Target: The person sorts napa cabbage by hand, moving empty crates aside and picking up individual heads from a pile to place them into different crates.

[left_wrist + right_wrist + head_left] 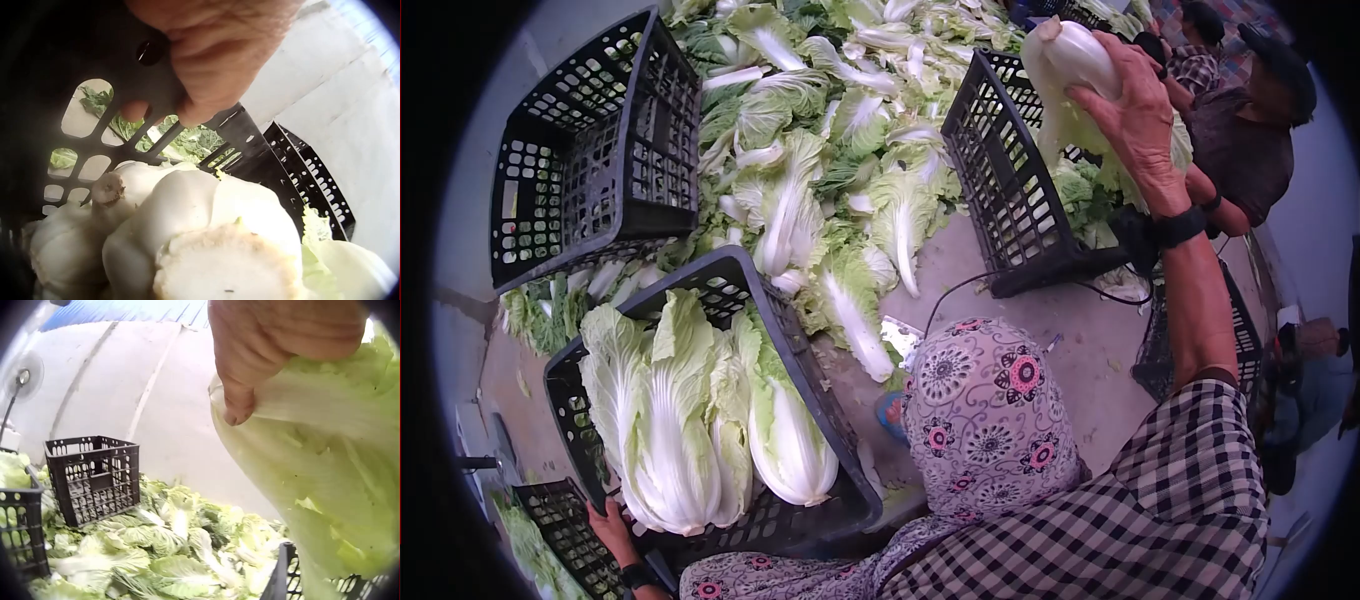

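Right hand grips a cabbage at the upper right of the frame, fingers and thumb spread round its thick white end; the cut base points to the upper left and the green leaves hang below, over the right crate. In the right wrist view, the thumb presses on the cabbage's pale outer leaf.

Left hand, at the lower left, has its fingers curled over the rim of the front crate; in the left wrist view, fingertips show at the crate's slots, just above the white cut bases. Large heads lie side by side in that crate, leaves toward the top of the frame and bases toward the bottom.

Another crate, the tilted crate, stands at the upper left on the leafy heap, which spreads across the top centre. One loose head lies at the heap's lower end, near the patterned cloth over the person's knee. A checked sleeve covers the right upper arm. Someone in a dark cap is at the upper right, beyond the raised hand.
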A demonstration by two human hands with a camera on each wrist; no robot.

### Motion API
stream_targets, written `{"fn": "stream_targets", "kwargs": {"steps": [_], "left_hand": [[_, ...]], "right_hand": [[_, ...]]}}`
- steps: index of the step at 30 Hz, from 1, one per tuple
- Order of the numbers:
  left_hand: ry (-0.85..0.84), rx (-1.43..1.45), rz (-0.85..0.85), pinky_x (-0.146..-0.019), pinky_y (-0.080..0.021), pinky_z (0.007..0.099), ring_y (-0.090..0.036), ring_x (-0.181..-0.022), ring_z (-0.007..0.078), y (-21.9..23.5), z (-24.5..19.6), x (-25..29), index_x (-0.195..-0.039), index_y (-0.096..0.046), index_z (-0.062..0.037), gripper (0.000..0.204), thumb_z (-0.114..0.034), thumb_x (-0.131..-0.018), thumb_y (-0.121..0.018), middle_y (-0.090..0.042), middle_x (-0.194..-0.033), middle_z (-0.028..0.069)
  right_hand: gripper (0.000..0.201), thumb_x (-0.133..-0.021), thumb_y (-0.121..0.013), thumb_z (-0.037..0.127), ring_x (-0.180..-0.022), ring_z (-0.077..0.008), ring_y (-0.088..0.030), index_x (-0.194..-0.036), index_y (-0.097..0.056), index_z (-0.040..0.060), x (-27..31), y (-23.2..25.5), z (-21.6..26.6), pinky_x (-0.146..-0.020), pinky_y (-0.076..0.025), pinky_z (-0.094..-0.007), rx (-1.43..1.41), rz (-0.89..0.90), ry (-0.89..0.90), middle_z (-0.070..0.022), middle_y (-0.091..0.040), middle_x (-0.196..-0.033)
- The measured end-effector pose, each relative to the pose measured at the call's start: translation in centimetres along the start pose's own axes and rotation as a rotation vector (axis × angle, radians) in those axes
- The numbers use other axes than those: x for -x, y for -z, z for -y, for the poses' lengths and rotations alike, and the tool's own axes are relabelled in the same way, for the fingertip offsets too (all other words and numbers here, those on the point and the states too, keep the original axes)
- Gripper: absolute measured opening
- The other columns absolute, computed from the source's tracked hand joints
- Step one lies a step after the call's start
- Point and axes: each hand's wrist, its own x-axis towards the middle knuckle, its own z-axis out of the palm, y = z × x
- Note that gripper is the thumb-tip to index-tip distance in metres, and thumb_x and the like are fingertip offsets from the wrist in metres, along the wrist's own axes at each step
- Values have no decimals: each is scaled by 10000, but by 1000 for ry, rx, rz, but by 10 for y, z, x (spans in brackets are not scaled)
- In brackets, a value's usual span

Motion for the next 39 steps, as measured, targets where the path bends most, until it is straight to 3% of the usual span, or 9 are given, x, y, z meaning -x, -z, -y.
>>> {"fn": "stream_targets", "kwargs": {"steps": [4,8,16,18,21,26,30,35,39], "left_hand": [[-11,-12,3,-374,-371,204,-458,-479,62,3,-6,5,-1094,-493,-19,291,-171,-860,-577,-507,-686,3],[-4,12,-13,-382,-382,207,-462,-496,60,7,2,3,-1093,-500,-22,288,-171,-859,-578,-502,-685,1],[-22,-133,-14,-414,-438,258,-534,-535,121,3,-14,9,-1102,-500,54,369,-164,-818,-590,-578,-754,71],[8,-177,-29,-434,-472,281,-581,-583,147,1,-23,13,-1157,-482,71,437,-156,-804,-601,-610,-814,117],[45,-147,-45,-432,-464,261,-553,-543,117,-4,-53,25,-971,-528,38,250,-133,-808,-607,-574,-732,70],[39,-154,-71,-443,-471,271,-567,-490,127,-4,-49,25,-935,-532,22,246,-166,-807,-624,-579,-672,59],[43,-91,-76,-451,-465,270,-554,-474,126,-4,-65,31,-982,-528,-1,271,-179,-806,-629,-565,-642,47],[31,-135,-91,-461,-457,276,-540,-472,118,-5,-62,30,-1025,-531,-14,289,-179,-808,-627,-559,-634,30],[66,-116,-105,-470,-450,274,-535,-471,109,-6,-51,27,-1029,-531,-28,281,-181,-812,-624,-563,-634,25]], "right_hand": [[733,-646,-766,398,-949,-192,-611,-1241,-504,58,13,-18,-4,-832,-470,-307,-311,259,-508,-120,-626,-1075],[695,-668,-747,385,-966,-215,-605,-1235,-504,65,33,-35,-25,-840,-463,-321,-155,179,-571,-127,-618,-1085],[644,-754,-659,355,-1107,-296,-517,-1301,-436,100,52,-36,-87,-920,-409,-400,424,264,-320,-139,-529,-1218],[619,-768,-623,269,-1191,-300,-462,-1323,-420,85,68,-51,-92,-999,-356,-384,197,485,-477,-147,-471,-1304],[529,-846,-585,271,-1181,-240,-481,-1264,-457,-25,89,-101,-100,-993,-360,-340,-353,502,-574,-173,-514,-1256],[430,-859,-583,240,-1073,-215,-544,-1198,-516,-15,14,-104,71,-947,-398,-327,-725,652,-294,-133,-595,-1122],[409,-815,-614,150,-1026,-209,-562,-1186,-529,1,-55,-83,198,-931,-410,-326,-874,690,142,-120,-606,-1105],[662,-638,-744,91,-1101,-295,-528,-1244,-479,65,-89,-43,343,-977,-398,-408,-1071,487,819,-130,-558,-1172],[852,-582,-802,214,-1225,-295,-399,-1320,-391,103,-54,-14,438,-1012,-340,-427,-1130,660,1143,-158,-447,-1287]]}}
